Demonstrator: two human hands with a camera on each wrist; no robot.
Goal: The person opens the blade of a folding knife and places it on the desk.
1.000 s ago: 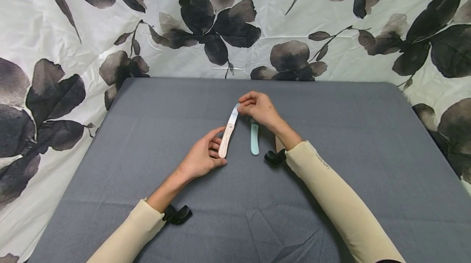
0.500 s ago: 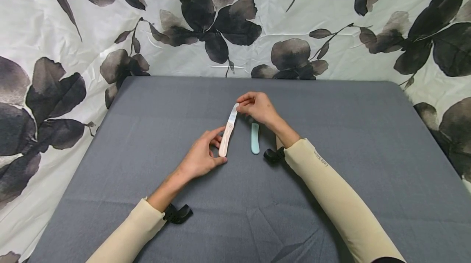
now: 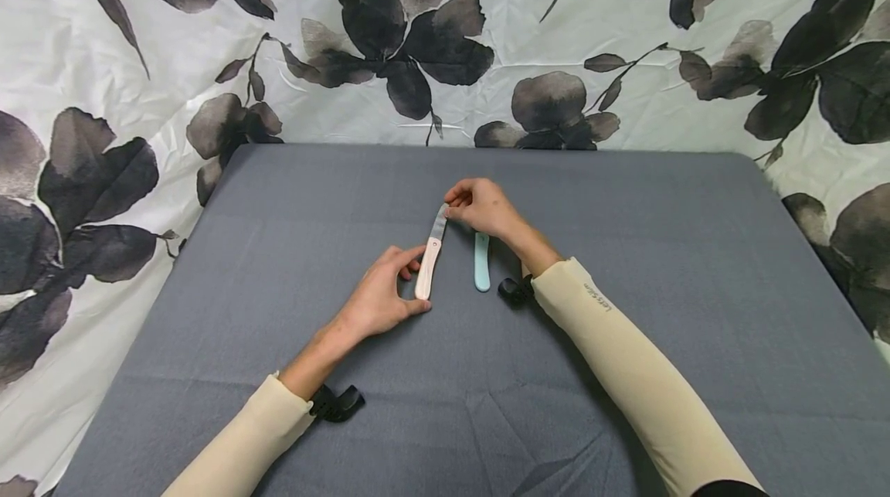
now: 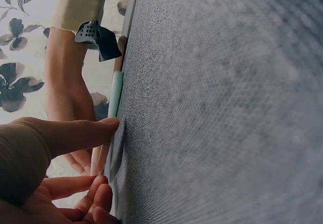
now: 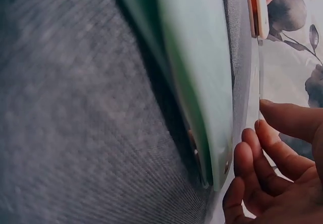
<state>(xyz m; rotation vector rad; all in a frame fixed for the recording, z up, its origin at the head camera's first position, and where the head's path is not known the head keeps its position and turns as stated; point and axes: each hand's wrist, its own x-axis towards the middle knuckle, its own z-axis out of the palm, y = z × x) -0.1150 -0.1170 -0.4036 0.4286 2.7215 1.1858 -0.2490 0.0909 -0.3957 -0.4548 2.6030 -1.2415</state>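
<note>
A folding knife with a pale pink handle is unfolded at the centre of the table in the head view. My left hand holds its handle, with the thumb at the butt end and the index finger along the side. The thumb and index finger of my right hand pinch the blade near its tip, the other fingers curled. Just right of it lies a mint green folding knife, its handle standing large in the right wrist view and no blade drawn out.
Grey cloth covers the table, wrinkled near the front. In the left wrist view a brown strip shows behind the green knife, partly hidden by the black wrist camera. White fabric with dark flowers hangs behind.
The right hand and the blade tip have come slightly down and left, and the pink knife stands a little lower. The blade looks darker now. The green knife has stayed put.
</note>
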